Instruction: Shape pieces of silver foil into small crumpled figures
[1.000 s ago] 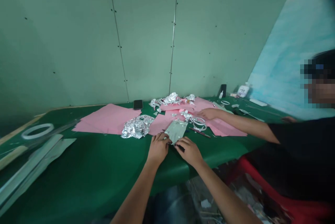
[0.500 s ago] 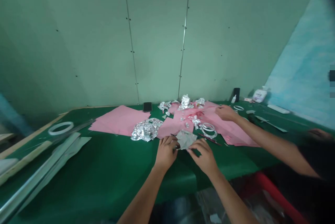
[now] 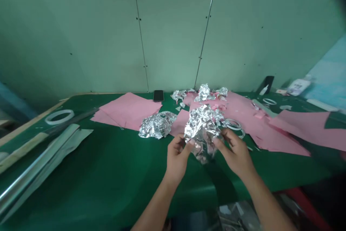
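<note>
Between my two hands I hold a crumpled sheet of aluminium foil (image 3: 202, 126), raised over the front part of the green table (image 3: 108, 173). My left hand (image 3: 178, 153) pinches its left edge with thumb and fingers. On the other side, my right hand (image 3: 235, 150) grips the right edge the same way. A second crumpled foil piece (image 3: 156, 124) lies to the left of my left hand. Behind the held foil are more foil lumps (image 3: 204, 92) on torn pink paper. White tape rings (image 3: 232, 124) lie just beyond my right hand.
A stack of pink paper (image 3: 127, 110) lies left of centre, with a phone (image 3: 158, 95) behind it. Farther left are a white ring (image 3: 59, 116) and a long foil roll (image 3: 38, 169). Pink sheets (image 3: 281, 137) spread to the right. A small white bottle (image 3: 264, 89) stands near the wall.
The foil has been lifted and turned, its shiny crumpled side now showing and looking larger. The other person's arm has left the right side, where a pink sheet now extends. My view has shifted.
</note>
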`<action>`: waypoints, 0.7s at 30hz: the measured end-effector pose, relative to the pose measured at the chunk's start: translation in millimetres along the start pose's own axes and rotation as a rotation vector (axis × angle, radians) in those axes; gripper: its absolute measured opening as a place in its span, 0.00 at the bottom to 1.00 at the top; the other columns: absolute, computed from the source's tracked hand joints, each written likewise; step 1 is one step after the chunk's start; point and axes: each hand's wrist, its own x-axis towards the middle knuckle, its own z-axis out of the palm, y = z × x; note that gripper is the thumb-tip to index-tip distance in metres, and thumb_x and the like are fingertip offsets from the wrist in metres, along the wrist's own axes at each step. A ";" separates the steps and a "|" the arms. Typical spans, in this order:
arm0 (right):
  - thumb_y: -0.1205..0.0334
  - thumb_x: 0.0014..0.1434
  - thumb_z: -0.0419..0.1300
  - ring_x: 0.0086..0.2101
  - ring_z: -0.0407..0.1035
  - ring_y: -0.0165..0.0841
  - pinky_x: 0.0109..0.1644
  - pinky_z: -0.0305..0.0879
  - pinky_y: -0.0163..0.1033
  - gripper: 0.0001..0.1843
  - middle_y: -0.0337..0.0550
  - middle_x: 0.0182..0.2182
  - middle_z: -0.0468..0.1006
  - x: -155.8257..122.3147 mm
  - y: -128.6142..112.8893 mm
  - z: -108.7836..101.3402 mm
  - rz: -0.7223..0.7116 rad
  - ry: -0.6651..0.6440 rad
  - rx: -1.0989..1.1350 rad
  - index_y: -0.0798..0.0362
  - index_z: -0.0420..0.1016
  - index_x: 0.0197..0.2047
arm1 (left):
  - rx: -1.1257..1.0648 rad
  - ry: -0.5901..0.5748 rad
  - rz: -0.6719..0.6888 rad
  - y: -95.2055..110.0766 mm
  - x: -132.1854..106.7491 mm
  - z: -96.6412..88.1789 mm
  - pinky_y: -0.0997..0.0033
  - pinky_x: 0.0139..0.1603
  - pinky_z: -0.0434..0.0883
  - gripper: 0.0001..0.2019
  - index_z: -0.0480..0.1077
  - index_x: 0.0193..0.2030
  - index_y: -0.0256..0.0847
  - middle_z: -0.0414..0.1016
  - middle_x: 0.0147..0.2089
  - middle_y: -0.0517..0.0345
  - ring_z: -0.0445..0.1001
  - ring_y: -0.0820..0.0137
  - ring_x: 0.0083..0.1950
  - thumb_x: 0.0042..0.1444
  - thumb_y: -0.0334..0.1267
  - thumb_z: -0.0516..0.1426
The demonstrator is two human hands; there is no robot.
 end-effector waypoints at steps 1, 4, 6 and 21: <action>0.50 0.60 0.57 0.25 0.65 0.30 0.28 0.60 0.34 0.14 0.36 0.22 0.68 3.6 -4.3 0.0 0.049 -0.014 0.055 0.50 0.65 0.29 | -0.046 0.038 -0.035 6.1 1.5 3.1 0.74 0.36 0.64 0.12 0.68 0.30 0.39 0.65 0.29 0.61 0.64 0.73 0.33 0.54 0.46 0.61; 0.48 0.59 0.58 0.17 0.52 0.25 0.22 0.50 0.31 0.22 0.29 0.14 0.55 10.4 -18.3 0.3 0.185 -0.008 0.183 0.50 0.56 0.22 | -0.115 0.165 -0.097 21.4 8.2 8.8 0.78 0.32 0.62 0.12 0.67 0.30 0.40 0.60 0.28 0.64 0.60 0.76 0.30 0.53 0.46 0.62; 0.47 0.57 0.59 0.16 0.50 0.24 0.20 0.48 0.31 0.23 0.28 0.13 0.54 10.8 -24.4 1.4 0.259 -0.004 0.247 0.50 0.55 0.21 | -0.128 0.187 -0.123 27.3 12.0 9.2 0.79 0.28 0.60 0.13 0.66 0.30 0.40 0.56 0.26 0.66 0.56 0.79 0.26 0.53 0.46 0.62; 0.45 0.57 0.58 0.21 0.59 0.28 0.24 0.56 0.32 0.18 0.34 0.18 0.65 -31.6 -3.4 15.9 0.524 0.042 0.174 0.51 0.69 0.29 | -0.162 0.083 -0.634 12.8 -29.8 -18.1 0.80 0.17 0.57 0.16 0.70 0.32 0.41 0.65 0.21 0.65 0.58 0.79 0.19 0.47 0.51 0.65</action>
